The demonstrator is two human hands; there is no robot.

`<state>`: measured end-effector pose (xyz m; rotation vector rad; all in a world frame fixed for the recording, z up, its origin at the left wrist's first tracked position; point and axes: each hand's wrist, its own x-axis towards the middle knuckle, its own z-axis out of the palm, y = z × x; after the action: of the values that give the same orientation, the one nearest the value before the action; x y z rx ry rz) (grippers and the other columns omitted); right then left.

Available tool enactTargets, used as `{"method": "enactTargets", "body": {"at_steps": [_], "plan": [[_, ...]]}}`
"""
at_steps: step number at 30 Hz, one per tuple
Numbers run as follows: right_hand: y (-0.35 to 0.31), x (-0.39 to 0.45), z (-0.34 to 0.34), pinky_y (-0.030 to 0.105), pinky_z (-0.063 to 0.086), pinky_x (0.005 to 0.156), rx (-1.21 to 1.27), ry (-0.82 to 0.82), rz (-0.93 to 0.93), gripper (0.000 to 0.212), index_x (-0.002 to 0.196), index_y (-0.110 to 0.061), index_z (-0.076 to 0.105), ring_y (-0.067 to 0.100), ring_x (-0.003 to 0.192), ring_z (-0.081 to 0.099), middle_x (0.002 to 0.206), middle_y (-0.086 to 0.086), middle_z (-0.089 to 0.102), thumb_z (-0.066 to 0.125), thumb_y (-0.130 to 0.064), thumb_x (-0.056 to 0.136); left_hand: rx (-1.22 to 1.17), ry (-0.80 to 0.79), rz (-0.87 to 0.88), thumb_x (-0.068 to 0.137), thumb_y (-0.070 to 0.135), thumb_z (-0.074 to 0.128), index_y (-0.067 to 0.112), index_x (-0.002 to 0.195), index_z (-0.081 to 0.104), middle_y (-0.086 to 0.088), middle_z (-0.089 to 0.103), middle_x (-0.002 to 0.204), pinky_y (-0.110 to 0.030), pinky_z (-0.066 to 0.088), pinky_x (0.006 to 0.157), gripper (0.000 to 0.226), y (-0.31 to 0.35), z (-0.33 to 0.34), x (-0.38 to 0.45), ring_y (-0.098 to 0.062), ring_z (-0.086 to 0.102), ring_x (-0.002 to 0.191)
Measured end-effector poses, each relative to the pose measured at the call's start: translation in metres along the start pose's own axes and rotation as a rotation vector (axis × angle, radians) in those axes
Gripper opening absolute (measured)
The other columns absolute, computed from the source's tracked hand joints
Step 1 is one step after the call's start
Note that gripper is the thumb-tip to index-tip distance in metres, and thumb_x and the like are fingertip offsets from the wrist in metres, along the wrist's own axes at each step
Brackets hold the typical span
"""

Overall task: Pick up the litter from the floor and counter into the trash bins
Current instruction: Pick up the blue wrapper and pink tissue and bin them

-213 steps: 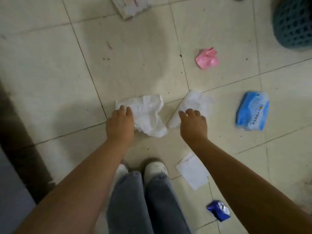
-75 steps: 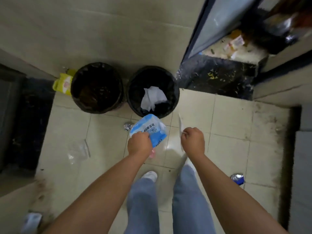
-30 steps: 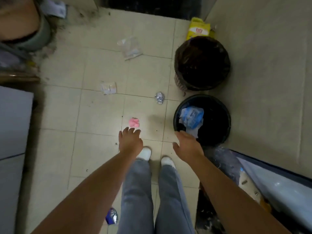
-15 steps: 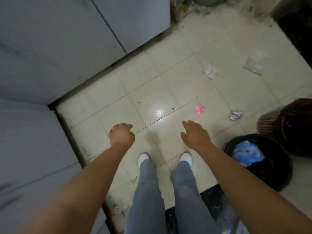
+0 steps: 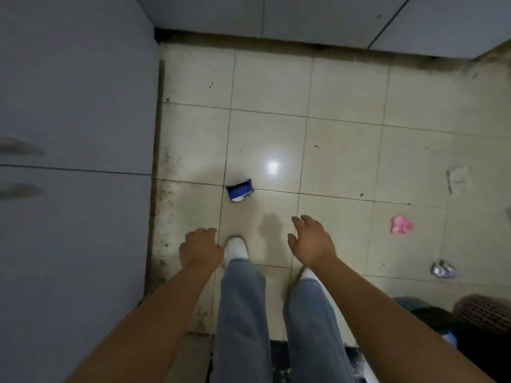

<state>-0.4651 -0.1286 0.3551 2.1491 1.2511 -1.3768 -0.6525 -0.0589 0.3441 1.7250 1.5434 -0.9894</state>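
A crumpled blue wrapper (image 5: 239, 190) lies on the tiled floor just ahead of my feet. Further right lie a pink crumpled paper (image 5: 401, 225), a foil ball (image 5: 443, 269) and a pale flat wrapper (image 5: 457, 178). My left hand (image 5: 199, 247) hangs with fingers loosely curled and nothing in it, below and left of the blue wrapper. My right hand (image 5: 311, 241) is open with fingers spread, empty, to the wrapper's lower right. At the bottom right edge sit the black trash bin (image 5: 442, 322) and a brown mesh bin (image 5: 486, 310), both partly cut off.
Grey cabinet fronts (image 5: 74, 134) wall in the left side and another run (image 5: 331, 20) closes off the far end. Dirt lines the floor along the left cabinet base. My legs in jeans and white shoes (image 5: 235, 246) stand at the bottom middle.
My view has turned further away from the bins, which slid to the bottom right corner. The blue wrapper has come into view ahead. Both hands stay empty.
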Motion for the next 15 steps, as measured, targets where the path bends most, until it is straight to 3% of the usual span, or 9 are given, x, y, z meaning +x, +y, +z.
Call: {"method": "enactTargets", "body": {"at_steps": [4,9,12,15], "plan": [[-0.034,0.062,0.028,0.034,0.024,0.117,-0.077,0.024,-0.067,0.051,0.147,-0.014,0.022,0.024,0.146,0.017,0.158,0.009,0.016,0.034,-0.027,0.099,-0.035,0.006,-0.027,0.098,0.022,0.043,0.013,0.14,0.039,-0.009,0.043,0.144,-0.034,0.04,0.106,0.044,-0.021,0.011,0.068,-0.025,0.04,0.132],[-0.038,0.168,0.066,0.036,0.008,0.122,-0.216,0.036,-0.112,0.053,0.148,-0.014,0.017,0.026,0.148,0.002,0.16,0.01,0.005,0.032,-0.029,0.099,0.005,0.087,0.063,0.098,0.023,0.043,0.009,0.138,0.038,-0.011,0.044,0.141,-0.033,0.04,0.103,0.043,-0.015,0.039,0.178,-0.025,0.042,0.128],[-0.025,0.23,0.096,0.038,0.002,0.122,-0.265,0.045,-0.092,0.056,0.149,-0.015,0.011,0.028,0.148,-0.004,0.161,0.011,-0.002,0.029,-0.033,0.1,0.033,0.141,0.151,0.095,0.027,0.05,0.007,0.141,0.032,-0.011,0.042,0.142,-0.032,0.038,0.106,0.053,-0.005,0.074,0.245,-0.024,0.04,0.13],[-0.006,0.279,0.126,0.039,0.0,0.122,-0.282,0.047,-0.063,0.059,0.15,-0.015,0.006,0.028,0.148,-0.008,0.16,0.011,-0.005,0.028,-0.037,0.1,0.083,0.109,0.21,0.092,0.033,0.055,0.006,0.148,0.018,-0.014,0.025,0.154,-0.036,0.025,0.117,0.072,0.009,0.116,0.297,-0.027,0.022,0.143]]}}
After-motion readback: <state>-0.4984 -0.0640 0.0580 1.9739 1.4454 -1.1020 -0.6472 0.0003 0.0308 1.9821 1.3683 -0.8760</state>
